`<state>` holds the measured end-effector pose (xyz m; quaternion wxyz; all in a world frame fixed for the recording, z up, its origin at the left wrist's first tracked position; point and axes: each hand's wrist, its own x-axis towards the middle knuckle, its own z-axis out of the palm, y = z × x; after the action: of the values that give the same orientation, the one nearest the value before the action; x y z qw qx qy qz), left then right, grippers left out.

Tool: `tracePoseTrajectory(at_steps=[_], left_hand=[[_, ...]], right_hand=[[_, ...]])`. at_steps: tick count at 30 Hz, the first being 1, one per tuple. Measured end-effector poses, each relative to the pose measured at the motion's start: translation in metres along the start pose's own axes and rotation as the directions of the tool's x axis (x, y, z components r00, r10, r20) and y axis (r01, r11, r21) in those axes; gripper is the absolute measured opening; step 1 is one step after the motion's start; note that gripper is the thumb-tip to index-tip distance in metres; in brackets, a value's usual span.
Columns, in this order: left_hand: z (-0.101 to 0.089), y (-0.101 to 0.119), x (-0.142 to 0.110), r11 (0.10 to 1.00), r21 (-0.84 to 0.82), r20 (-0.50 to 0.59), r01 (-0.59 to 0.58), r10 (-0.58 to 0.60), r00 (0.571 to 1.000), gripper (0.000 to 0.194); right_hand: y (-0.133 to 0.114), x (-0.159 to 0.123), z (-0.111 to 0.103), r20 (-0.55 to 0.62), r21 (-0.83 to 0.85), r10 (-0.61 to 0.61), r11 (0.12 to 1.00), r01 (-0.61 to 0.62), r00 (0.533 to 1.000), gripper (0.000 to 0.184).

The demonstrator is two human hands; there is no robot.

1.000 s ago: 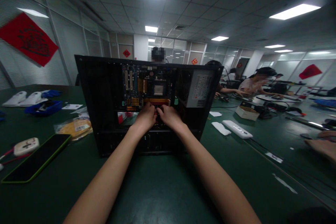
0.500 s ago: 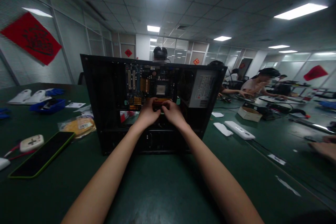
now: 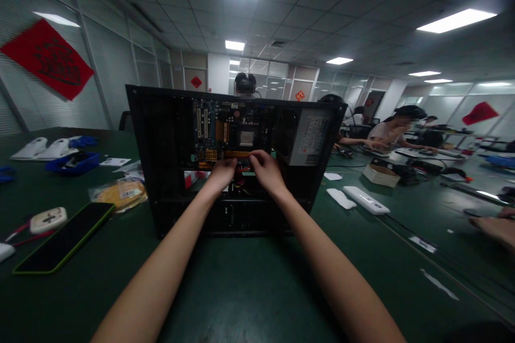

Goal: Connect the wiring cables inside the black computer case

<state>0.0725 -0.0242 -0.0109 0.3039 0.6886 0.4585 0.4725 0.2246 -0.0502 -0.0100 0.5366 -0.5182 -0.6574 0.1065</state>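
Note:
An open black computer case (image 3: 161, 214) stands upright on the green table. Inside it is a motherboard (image 3: 225, 131) with a silver processor square (image 3: 247, 138) in its middle. At the board's lower edge lie orange slots (image 3: 241, 154). My left hand (image 3: 221, 176) is closed at the left end of these slots, its fingertips partly hidden. My right hand (image 3: 266, 171) has thumb and forefinger together by their right end; what it pinches is too small to make out. Red and dark cables (image 3: 241, 178) show between the hands. The power supply (image 3: 308, 136) sits upper right in the case.
Left on the table lie a phone (image 3: 66, 238), a bagged yellow item (image 3: 120, 193) and a blue tray (image 3: 74, 163). To the right are a white device (image 3: 366, 200) with a cable and an open cardboard box (image 3: 381, 173). Other people sit farther back.
My left hand has moved slightly left and down, away from my right hand. The gap between them is wider, and red cables now show in it.

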Motion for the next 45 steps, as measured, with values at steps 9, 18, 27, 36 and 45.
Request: tracePoseTrajectory(at_steps=[9,18,27,36,45], left_hand=[[-0.003,0.002,0.002,0.993,0.107,-0.069,0.048,-0.04,0.997,0.039],[-0.004,0.006,0.0,0.996,0.085,-0.027,0.022,-0.02,0.999,0.035],[-0.001,0.009,-0.004,0.961,0.267,0.034,-0.079,0.073,0.997,0.036],[-0.006,0.021,-0.007,0.957,0.286,-0.117,0.045,-0.011,0.993,0.037],[-0.004,0.014,-0.005,0.904,0.428,-0.045,-0.007,0.029,0.999,0.035]], right_hand=[[-0.006,-0.002,0.001,0.172,-0.002,-0.013,1.0,0.014,0.985,0.032],[-0.004,-0.002,0.0,0.145,0.014,-0.071,0.997,0.07,0.987,0.03],[0.003,-0.003,0.002,0.081,0.069,-0.062,0.996,0.057,0.995,0.027],[0.005,-0.004,0.003,0.019,0.027,-0.111,0.993,0.111,0.994,0.017],[0.013,0.001,0.004,0.055,0.012,-0.011,1.0,0.01,0.998,0.011]])
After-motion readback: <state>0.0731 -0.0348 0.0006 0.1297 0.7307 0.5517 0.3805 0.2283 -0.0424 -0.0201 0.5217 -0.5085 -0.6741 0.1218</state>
